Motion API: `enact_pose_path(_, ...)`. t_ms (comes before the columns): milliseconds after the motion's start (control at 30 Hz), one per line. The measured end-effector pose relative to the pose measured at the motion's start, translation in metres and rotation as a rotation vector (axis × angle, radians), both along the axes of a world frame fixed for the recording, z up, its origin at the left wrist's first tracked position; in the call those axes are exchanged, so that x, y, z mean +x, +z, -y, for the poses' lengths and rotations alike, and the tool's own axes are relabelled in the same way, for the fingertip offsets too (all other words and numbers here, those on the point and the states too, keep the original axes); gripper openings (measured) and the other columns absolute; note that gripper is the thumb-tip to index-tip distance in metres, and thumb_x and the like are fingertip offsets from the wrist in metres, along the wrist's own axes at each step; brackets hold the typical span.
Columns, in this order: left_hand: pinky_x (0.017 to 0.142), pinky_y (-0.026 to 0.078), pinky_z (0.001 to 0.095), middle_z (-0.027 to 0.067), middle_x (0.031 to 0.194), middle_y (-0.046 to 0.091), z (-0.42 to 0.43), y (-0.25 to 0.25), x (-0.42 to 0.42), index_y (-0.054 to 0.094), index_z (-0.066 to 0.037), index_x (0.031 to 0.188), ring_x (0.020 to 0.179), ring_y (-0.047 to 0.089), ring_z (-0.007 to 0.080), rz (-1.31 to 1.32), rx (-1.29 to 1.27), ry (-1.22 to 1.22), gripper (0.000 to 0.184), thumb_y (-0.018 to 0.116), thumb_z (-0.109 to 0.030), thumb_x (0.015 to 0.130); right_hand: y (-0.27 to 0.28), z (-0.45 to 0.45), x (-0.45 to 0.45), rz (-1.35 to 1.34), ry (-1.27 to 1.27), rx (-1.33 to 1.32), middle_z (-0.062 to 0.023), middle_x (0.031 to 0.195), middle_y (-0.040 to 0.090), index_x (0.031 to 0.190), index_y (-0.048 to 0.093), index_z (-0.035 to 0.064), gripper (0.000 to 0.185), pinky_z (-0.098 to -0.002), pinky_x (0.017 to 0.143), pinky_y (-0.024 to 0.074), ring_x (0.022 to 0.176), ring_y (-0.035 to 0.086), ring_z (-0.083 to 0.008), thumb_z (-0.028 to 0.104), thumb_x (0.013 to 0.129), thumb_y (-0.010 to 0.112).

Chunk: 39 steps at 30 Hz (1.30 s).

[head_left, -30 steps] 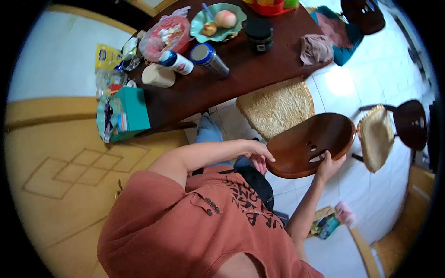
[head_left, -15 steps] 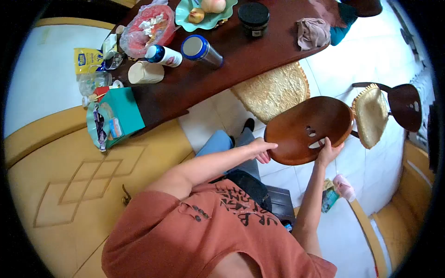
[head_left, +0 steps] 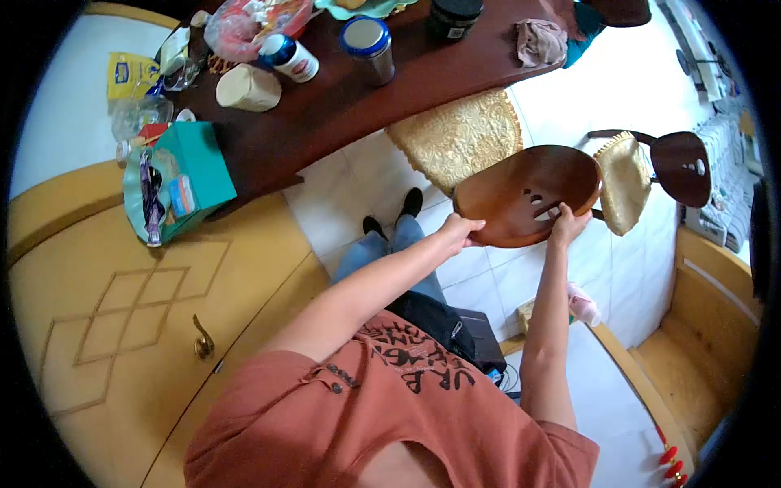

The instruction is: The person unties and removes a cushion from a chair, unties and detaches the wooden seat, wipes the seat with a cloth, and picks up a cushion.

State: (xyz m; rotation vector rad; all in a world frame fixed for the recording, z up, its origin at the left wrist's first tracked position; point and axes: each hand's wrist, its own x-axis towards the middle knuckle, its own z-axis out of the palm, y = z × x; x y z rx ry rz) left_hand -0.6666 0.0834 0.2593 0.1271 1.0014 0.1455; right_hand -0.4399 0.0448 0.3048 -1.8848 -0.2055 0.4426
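A brown wooden chair back point(head_left: 496, 199), curved and with cut-out holes, is between my two hands. My left hand point(head_left: 460, 233) grips its near left edge, thumb on top. At its right side my right hand point(head_left: 571, 226) is closed around the rim by the cut-out handle hole, and the fingers are partly hidden. Beyond the back lies a gold embossed seat cushion point(head_left: 468, 134) with a frilled edge, partly under the table.
A dark red table point(head_left: 325, 122) carries a steel jar with a blue lid point(head_left: 368, 49), a white bottle point(head_left: 290, 58), a teal box point(head_left: 195, 167) and a crumpled cloth point(head_left: 541, 42). Another cushioned chair point(head_left: 625, 183) stands to the right. A yellow door point(head_left: 163, 325) is at left.
The chair back, with both hands on it, now appears higher and slightly left in view. The table and the rest of the room have shifted the same way as the camera moved.
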Motion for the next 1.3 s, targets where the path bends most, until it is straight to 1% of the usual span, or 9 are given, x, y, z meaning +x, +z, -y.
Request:
enact_pose_path(200,0.073,0.055,0.0498,0.0158,0.103,0.062,0.008,-0.008,0.007,0.053,0.003,0.112,0.088,0.063,0.0291,-0.087,-0.010,0.138,0.032,0.060,0.000,0.081,-0.001,0.000,-0.002,0.004,-0.014,-0.051,-0.0140,0.105,0.056,0.113,0.041,-0.0008,0.044,-0.0322,0.060,0.0553,0.084,0.061,-0.0255,-0.007,0.073,0.057)
enact_pose_path(267,0.073,0.055,0.0492,0.0162,0.102,0.062,0.018,-0.036,0.012,0.054,0.003,0.110,0.087,0.063,0.0290,-0.064,-0.046,0.161,0.029,0.060,-0.003,0.081,-0.028,0.012,0.018,0.349,0.079,-0.155,-0.0149,0.106,0.056,0.111,0.042,-0.0027,0.043,-0.0339,0.065,0.0556,0.086,0.061,-0.0274,-0.007,0.072,0.059)
enact_pose_path(433,0.061,0.056,0.0409,0.0176,0.090,0.062,0.031,-0.033,0.032,0.054,0.007,0.097,0.074,0.063,0.0279,-0.352,0.004,0.364,0.033,0.066,0.000,0.067,-0.001,0.005,0.000,0.012,0.025,0.055,-0.0155,0.107,0.052,0.113,0.037,0.0000,0.034,-0.0298,0.058,0.0520,0.088,0.058,-0.0238,0.005,0.085,0.056)
enact_pose_path(533,0.065,0.055,0.0403,0.0172,0.090,0.062,0.040,-0.058,0.049,0.055,0.008,0.094,0.076,0.063,0.0285,-0.618,0.127,0.406,0.035,0.070,0.001,0.063,-0.029,0.013,0.022,0.219,0.040,-0.097,-0.0144,0.109,0.053,0.117,0.038,-0.0021,0.038,-0.0323,0.078,0.0487,0.093,0.056,-0.0224,0.014,0.087,0.057)
enact_pose_path(633,0.069,0.054,0.0398,0.0182,0.094,0.062,0.036,-0.039,0.055,0.055,0.010,0.096,0.080,0.062,0.0285,-0.454,0.047,0.576,0.039,0.071,0.005,0.061,-0.011,0.012,0.036,-0.033,0.062,-0.040,-0.0119,0.107,0.054,0.116,0.041,-0.0017,0.040,-0.0329,0.086,0.0432,0.098,0.053,-0.0216,0.010,0.082,0.059)
enact_pose_path(767,0.075,0.054,0.0494,0.0190,0.100,0.059,0.030,-0.036,0.053,0.052,0.007,0.102,0.086,0.062,0.0330,-0.456,-0.035,0.637,0.041,0.067,0.009,0.063,0.022,-0.020,0.127,-0.439,0.288,-0.291,-0.0047,0.086,0.049,0.103,0.052,0.0071,0.044,-0.0343,0.065,0.0426,0.077,0.050,-0.0183,0.029,0.068,0.069)
enact_pose_path(900,0.079,0.053,0.0521,0.0192,0.103,0.058,0.026,-0.028,0.053,0.051,0.005,0.104,0.089,0.061,0.0360,-0.400,-0.141,0.627,0.043,0.065,0.010,0.064,0.000,-0.071,0.182,-0.312,0.488,-0.294,-0.0125,0.105,0.058,0.108,0.056,0.0006,0.045,-0.0364,0.077,0.0473,0.093,0.056,-0.0250,0.023,0.071,0.068)
enact_pose_path(1000,0.082,0.052,0.0515,0.0197,0.106,0.058,0.033,-0.042,0.046,0.051,0.005,0.107,0.091,0.061,0.0360,-0.305,-0.158,0.663,0.044,0.064,0.010,0.065,-0.015,-0.093,0.187,-0.698,0.600,-0.539,-0.0155,0.082,0.065,0.090,0.064,-0.0073,0.021,-0.0396,0.069,0.0534,0.072,0.063,-0.0258,0.004,0.072,0.066)
enact_pose_path(1300,0.098,0.040,0.0514,0.0179,0.120,0.054,0.030,-0.023,0.025,0.048,0.000,0.122,0.109,0.053,0.0344,-0.071,-0.260,0.699,0.049,0.059,0.005,0.074,-0.030,-0.063,0.188,-0.766,0.624,-0.505,-0.0153,0.099,0.064,0.110,0.058,-0.0039,0.038,-0.0400,0.082,0.0505,0.085,0.062,-0.0283,0.002,0.073,0.058)
